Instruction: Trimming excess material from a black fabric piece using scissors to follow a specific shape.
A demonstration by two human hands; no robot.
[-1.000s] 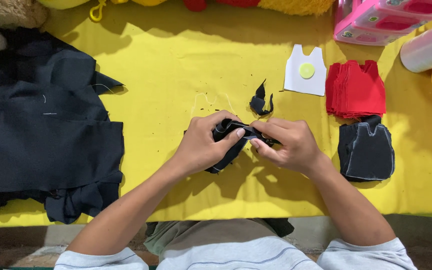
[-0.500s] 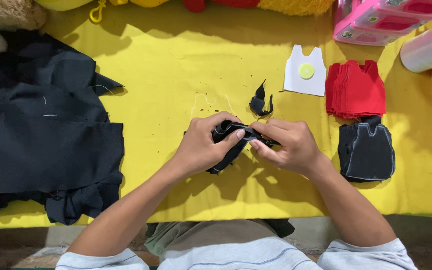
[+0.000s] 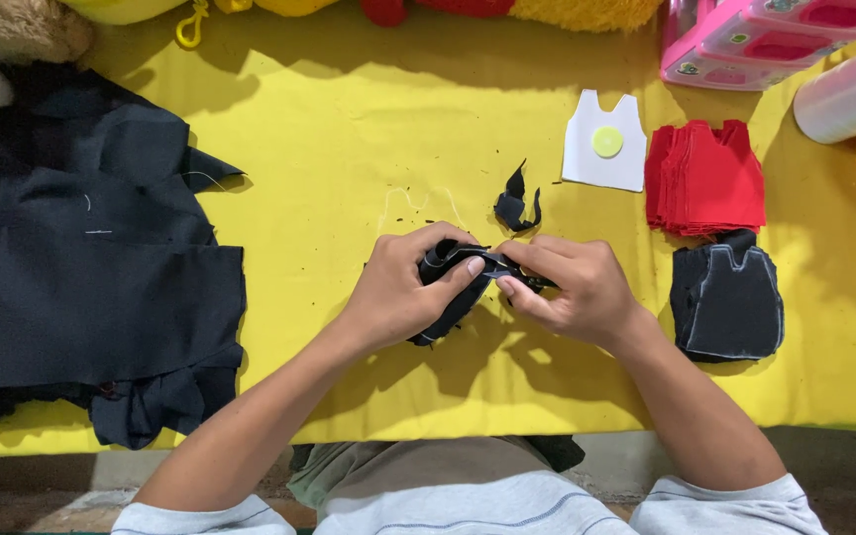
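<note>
The small black fabric piece is pinched between left hand and right hand, above the yellow table. Finished-looking black pieces lie right; much black cloth waits left.

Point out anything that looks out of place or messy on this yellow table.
A curled black fabric scrap lies loose above the hands, amid thread bits. The large dark cloth pile is rumpled, hanging over the table edge. Cut stacks look tidy.

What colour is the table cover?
Yellow, plain; the head view shows the cover.
</note>
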